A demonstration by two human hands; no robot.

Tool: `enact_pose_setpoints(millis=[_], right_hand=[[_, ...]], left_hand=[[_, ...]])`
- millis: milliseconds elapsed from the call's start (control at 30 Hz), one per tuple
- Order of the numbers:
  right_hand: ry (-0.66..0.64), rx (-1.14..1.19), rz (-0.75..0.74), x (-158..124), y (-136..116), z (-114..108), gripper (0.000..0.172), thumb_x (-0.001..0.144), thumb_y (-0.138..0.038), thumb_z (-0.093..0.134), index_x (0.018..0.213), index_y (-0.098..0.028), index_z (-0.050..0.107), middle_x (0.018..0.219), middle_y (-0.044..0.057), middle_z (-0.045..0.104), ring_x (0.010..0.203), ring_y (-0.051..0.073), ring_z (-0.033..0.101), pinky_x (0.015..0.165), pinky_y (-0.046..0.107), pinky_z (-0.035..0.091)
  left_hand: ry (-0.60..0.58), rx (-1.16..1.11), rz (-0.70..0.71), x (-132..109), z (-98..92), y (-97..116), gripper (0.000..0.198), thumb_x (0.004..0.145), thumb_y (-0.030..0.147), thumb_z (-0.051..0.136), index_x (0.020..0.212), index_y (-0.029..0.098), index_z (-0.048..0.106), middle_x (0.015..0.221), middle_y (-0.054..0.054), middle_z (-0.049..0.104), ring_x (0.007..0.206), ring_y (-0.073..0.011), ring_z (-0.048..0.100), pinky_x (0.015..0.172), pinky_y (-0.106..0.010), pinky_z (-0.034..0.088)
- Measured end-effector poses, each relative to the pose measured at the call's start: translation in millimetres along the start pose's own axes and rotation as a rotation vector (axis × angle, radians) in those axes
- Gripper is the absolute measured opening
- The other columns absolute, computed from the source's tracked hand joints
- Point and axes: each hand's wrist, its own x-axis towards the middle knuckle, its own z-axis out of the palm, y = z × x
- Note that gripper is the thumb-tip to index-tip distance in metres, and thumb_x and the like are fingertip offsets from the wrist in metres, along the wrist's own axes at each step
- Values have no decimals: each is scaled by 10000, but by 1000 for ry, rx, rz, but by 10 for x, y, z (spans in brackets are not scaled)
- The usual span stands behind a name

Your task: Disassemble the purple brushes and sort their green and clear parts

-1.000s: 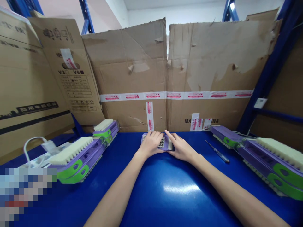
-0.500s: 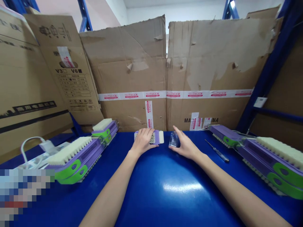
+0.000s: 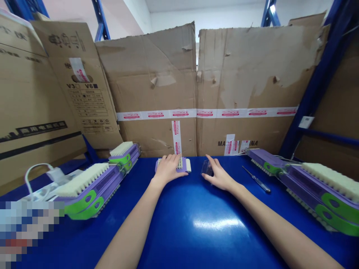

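At the back of the blue table, my left hand (image 3: 167,168) lies over a small purple device with cream bristles on top (image 3: 183,164), its fingers and thumb curled about it; much of the device is hidden. A cream roller-like end shows on the device's right side. To the right, my right hand (image 3: 220,175) has thumb and fingers around a clear plastic box-like cover (image 3: 206,168). The cover is see-through and its exact shape is hard to make out. A gap of bare table separates the two hands.
A screwdriver (image 3: 256,180) lies right of my right hand. Larger purple and green bristled devices stand at left (image 3: 86,190) and right (image 3: 316,186). Tall cardboard sheets (image 3: 157,89) wall the back. A white plug with a cable (image 3: 56,173) is at far left.
My left hand and the purple device have shifted slightly left. The clear cover has tilted a little in my right hand, which has moved down slightly. The view has shifted a little.
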Motion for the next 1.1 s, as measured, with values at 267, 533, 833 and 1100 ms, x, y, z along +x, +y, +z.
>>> enact_pose_setpoints(millis=[267,533,833,1100], right_hand=[[-43,-84,16,7,69,7,882,778,-575,536,1462,-183,142,1288,187,491,1173,320,477,977,506,346],[-83,-172,76,1,39,-5,889,806,-638,440,1472,-173,80,1357,187,445,1246,341,413,1028,543,251],[-167,-178,173,-15,9,-32,913,820,-619,423,1473,-139,4,1368,214,420,1307,341,338,1073,556,152],[-53,-85,-33,20,100,4,898,791,-512,534,1471,-148,74,1423,196,351,1311,299,337,1057,476,271]], left_hand=[[-116,-27,-87,-27,-34,-58,721,676,726,524,1158,189,530,1030,-120,650,958,-299,607,787,-370,428],[-132,0,-87,-20,-65,-38,735,697,739,479,1168,176,526,1025,-124,651,956,-312,611,771,-386,439],[-153,9,-99,-19,-81,-29,743,705,744,460,1182,177,520,1056,-123,648,972,-312,606,783,-391,443],[-182,14,-105,-17,-103,-16,747,710,746,448,1183,173,521,1067,-116,640,987,-303,599,802,-390,441]])
